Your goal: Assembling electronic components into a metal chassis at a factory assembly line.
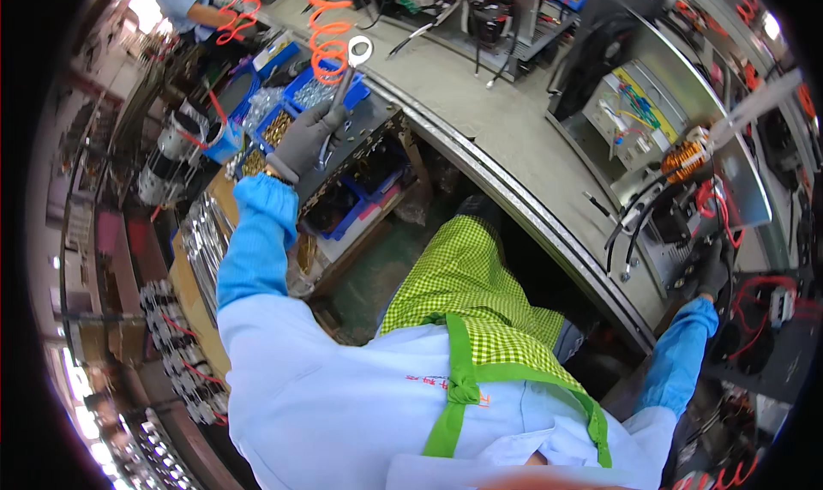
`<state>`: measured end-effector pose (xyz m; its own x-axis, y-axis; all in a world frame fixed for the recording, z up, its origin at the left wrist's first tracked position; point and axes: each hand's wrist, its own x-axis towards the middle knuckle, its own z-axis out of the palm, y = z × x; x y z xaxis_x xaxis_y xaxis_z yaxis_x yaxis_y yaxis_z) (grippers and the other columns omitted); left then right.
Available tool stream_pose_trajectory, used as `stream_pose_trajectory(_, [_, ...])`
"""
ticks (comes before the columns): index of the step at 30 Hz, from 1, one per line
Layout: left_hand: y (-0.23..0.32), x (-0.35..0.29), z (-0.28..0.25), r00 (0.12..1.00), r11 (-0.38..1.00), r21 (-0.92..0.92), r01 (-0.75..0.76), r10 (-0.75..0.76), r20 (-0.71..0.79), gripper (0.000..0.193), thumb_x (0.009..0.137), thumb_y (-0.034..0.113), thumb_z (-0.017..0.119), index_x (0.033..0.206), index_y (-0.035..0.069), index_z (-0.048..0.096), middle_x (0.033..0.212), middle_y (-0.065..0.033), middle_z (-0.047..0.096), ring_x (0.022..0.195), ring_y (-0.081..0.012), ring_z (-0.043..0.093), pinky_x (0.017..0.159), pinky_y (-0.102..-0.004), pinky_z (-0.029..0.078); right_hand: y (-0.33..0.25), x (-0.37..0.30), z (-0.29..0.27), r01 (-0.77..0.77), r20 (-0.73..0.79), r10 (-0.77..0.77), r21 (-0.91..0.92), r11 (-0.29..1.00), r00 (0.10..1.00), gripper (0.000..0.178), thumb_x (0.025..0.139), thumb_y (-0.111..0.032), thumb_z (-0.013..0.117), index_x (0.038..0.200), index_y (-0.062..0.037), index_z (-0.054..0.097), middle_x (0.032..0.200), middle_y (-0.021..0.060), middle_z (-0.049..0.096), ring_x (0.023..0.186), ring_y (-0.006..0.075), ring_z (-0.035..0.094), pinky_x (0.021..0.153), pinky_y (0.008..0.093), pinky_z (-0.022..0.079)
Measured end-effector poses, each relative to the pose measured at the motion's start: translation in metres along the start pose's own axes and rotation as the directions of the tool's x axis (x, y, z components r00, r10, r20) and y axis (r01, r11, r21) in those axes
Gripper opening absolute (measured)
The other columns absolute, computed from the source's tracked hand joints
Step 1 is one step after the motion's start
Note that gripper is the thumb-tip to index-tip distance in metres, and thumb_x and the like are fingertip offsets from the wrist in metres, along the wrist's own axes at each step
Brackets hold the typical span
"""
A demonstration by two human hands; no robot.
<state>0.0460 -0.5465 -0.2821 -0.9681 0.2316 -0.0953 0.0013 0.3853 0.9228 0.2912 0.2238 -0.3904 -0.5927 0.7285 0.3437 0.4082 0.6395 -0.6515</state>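
Observation:
My left hand (310, 138), in a grey glove, is closed around a metal wrench (345, 87). The wrench's ring end points up and away, above blue bins of small brass-coloured parts (277, 128) and silver fasteners (315, 94). Far to the right, my right hand (711, 271) in a dark glove is at the edge of an open metal chassis (744, 177), by black and red cables. Its fingers are mostly hidden in shadow. Inside that chassis sit a copper-wound coil (686, 157) and a board with green and yellow wires (639, 108).
An orange coiled hose (328, 31) hangs near the wrench. A metal rail (523, 203) edges the conveyor line (480, 117) before me. Another chassis (493, 27) with wiring stands farther along. More blue bins (347, 211) sit below the shelf. Another person (184, 1) works at the far left.

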Motion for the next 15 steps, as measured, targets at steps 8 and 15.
stream_pose_trajectory(8, [0.128, -0.055, 0.236, 0.322, 0.962, -0.210, 0.174, 0.146, 0.935, 0.054, 0.096, 0.049, 0.045, 0.124, 0.003, 0.047, 0.071, -0.0008, 0.054, 0.052, -0.0061, 0.044, 0.046, -0.0205, 0.034, -0.005, -0.003, 0.001, 0.129, -0.075, -0.139, -0.122, 0.984, 0.987, 0.043, 0.088, -0.035, 0.059, 0.121, -0.0080, 0.059, 0.111, 0.0152, 0.064, 0.098, 0.0253, 0.062, 0.083, 0.0363, 0.046])
stream_pose_trajectory(15, [0.101, -0.105, 0.459, 0.138, 0.656, -0.064, 0.752, -0.062, 0.988, 0.044, 0.099, 0.033, 0.046, 0.132, 0.005, 0.042, 0.067, 0.0005, 0.046, 0.046, -0.0049, 0.037, 0.040, -0.0184, 0.031, -0.030, -0.015, 0.000, 0.162, -0.182, -0.182, -0.120, 0.980, 0.966, 0.040, 0.090, -0.041, 0.055, 0.113, -0.0099, 0.062, 0.103, 0.0192, 0.065, 0.097, 0.0374, 0.061, 0.084, 0.0426, 0.047])
